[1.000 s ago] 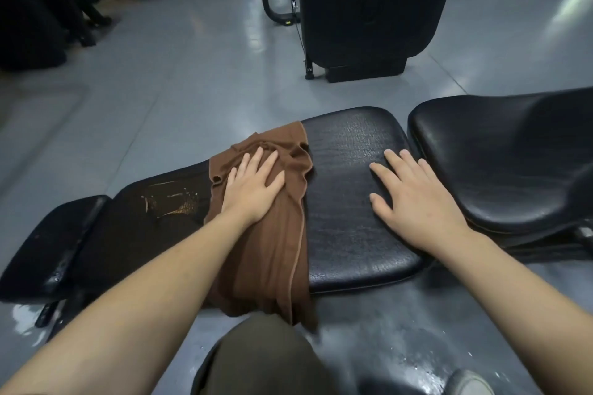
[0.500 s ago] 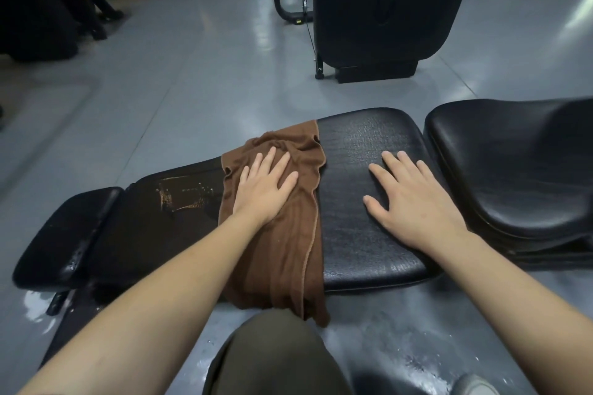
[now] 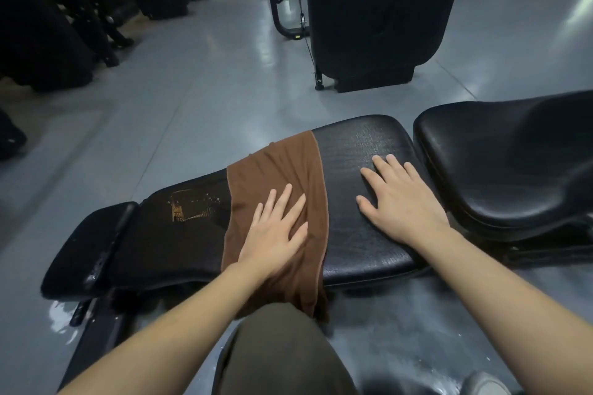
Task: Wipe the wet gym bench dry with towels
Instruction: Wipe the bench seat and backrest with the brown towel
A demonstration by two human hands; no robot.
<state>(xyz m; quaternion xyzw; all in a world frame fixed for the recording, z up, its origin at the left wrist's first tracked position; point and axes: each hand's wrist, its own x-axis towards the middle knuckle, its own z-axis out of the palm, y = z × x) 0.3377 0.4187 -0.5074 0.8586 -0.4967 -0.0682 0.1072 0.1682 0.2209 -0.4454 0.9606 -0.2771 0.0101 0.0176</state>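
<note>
Bench (image 3: pixel 362 202): black padded, lying across the middle of the view; a wet patch (image 3: pixel 192 207) is seen on its left part.
Towel (image 3: pixel 282 170): brown, draped over the bench's middle, its near end hanging off the front edge.
Left hand (image 3: pixel 276 231): laid flat on the towel, fingers straight and spread, nothing gripped.
Right hand (image 3: pixel 401 199): laid flat on bare padding right of the towel, fingers spread, nothing held.
Seat pad (image 3: pixel 507 163): set just right of the bench.
Floor (image 3: pixel 199 83): grey, glossy.

bench pad (image 3: pixel 369 234) bare between both hands | seat pad (image 3: pixel 513 163) blocks right | towel (image 3: pixel 288 163) covers middle
</note>
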